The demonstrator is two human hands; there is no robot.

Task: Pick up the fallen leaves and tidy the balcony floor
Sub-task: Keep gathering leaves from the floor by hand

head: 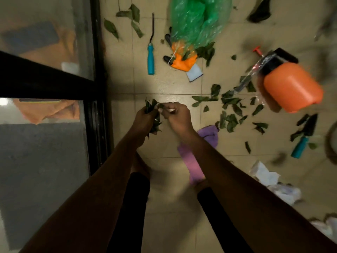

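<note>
My left hand (pixel 144 118) grips a bunch of dark green leaves (pixel 152 106) above the tiled floor, at the centre of the view. Right beside it, my right hand (pixel 176 115) pinches a single leaf against the top of that bunch. Several fallen leaves (pixel 231 114) lie scattered on the tiles to the right, and a few more leaves (pixel 127 21) lie at the top left by the door frame. A crumpled green plastic bag (pixel 197 19) lies on the floor at the top centre.
A black-framed glass door (pixel 96 70) runs along the left. On the floor lie a teal-handled tool (pixel 151 59), an orange glove (pixel 182 61), an orange sprayer bottle (pixel 291 86), a teal-handled trowel (pixel 304 137), a purple cloth (pixel 209 136) and crumpled paper (pixel 264 174).
</note>
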